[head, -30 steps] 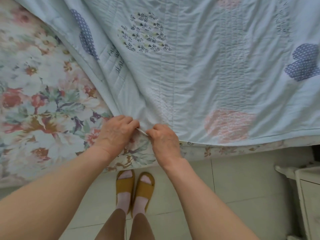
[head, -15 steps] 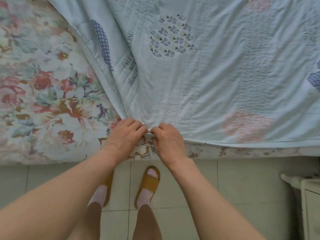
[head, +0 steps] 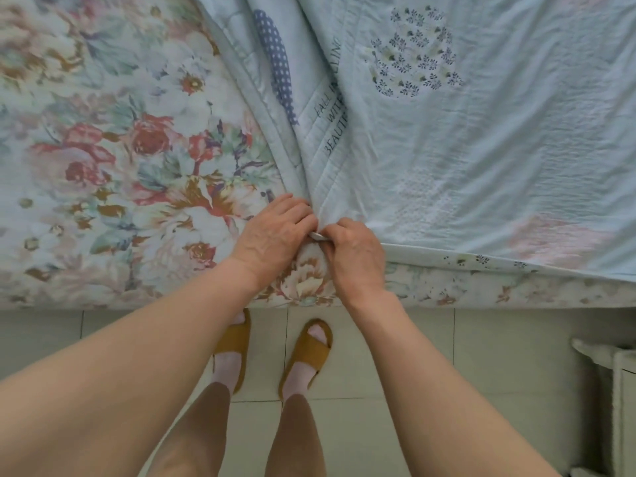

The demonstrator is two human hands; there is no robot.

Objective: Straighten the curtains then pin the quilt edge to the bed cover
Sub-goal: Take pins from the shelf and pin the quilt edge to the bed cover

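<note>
A pale blue quilt with heart patches and printed words lies over the right of the bed. The floral bed cover shows at the left and along the near edge. My left hand and my right hand meet at the quilt's near corner, fingertips pinched together. A small silver pin shows between them, held against the quilt edge and the cover. My left hand presses the fabric beside it; my right hand grips the pin's other end. No curtains are in view.
The bed edge runs across the frame above a pale tiled floor. My feet in mustard slippers stand close to the bed. A white piece of furniture stands at the lower right.
The view has shifted so the bed and hands sit further right and higher. Both hands stay pinched on the pin at the quilt corner. My feet have stepped apart.
</note>
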